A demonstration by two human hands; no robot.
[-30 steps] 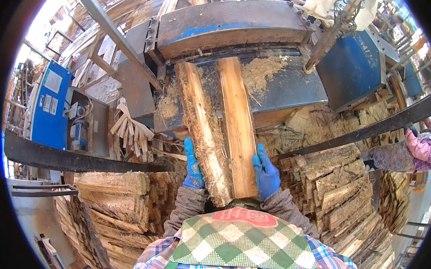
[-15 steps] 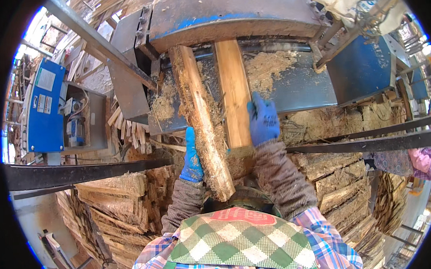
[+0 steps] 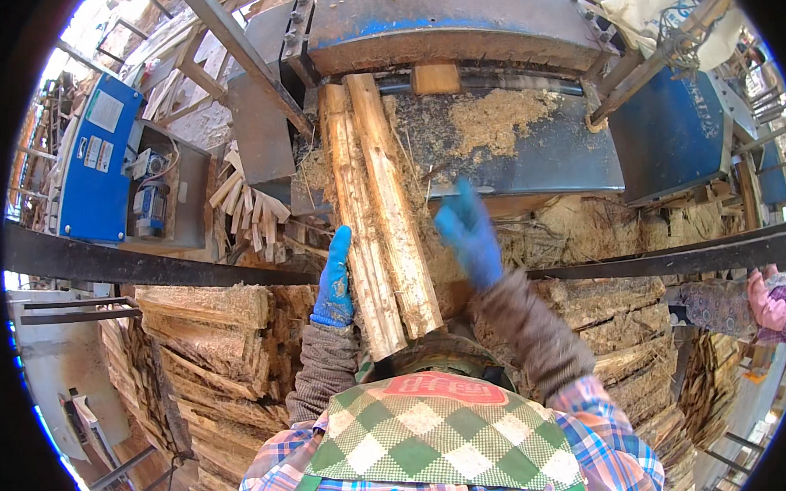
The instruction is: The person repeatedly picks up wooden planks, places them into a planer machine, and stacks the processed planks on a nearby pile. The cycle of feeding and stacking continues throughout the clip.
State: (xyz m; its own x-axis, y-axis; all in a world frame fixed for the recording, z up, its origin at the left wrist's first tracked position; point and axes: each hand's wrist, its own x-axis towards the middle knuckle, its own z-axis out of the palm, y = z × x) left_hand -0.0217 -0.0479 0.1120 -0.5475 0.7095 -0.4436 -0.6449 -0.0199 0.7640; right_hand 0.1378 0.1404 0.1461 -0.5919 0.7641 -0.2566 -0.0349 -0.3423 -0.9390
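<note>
Two long rough wood slabs lie side by side, pointing into the machine: a left slab (image 3: 362, 247) with grooved sides and a right slab (image 3: 393, 206) flecked with bark and dust. Their far ends rest on the metal feed table (image 3: 530, 169), and their near ends overhang toward my apron. My left hand (image 3: 334, 283), in a blue glove, holds the left slab by its left edge; some fingers are hidden beside or under the wood. To the right of the slabs, my right hand (image 3: 469, 238), also blue-gloved and blurred, is empty with fingers apart. A smooth board (image 3: 436, 79) shows only its end below the machine hood.
The heavy metal hood (image 3: 454, 37) spans the table's far side. Sawdust (image 3: 501, 118) covers part of the table. Wood stacks stand left (image 3: 209, 341) and right (image 3: 620, 323) of me. A blue control box (image 3: 100, 162) is at left; another person's pink-covered hand (image 3: 777, 303) shows at far right.
The smooth board has slid away from me under the hood. My right hand has come off it and shifted slightly left. Two slabs now show side by side where one was visible.
</note>
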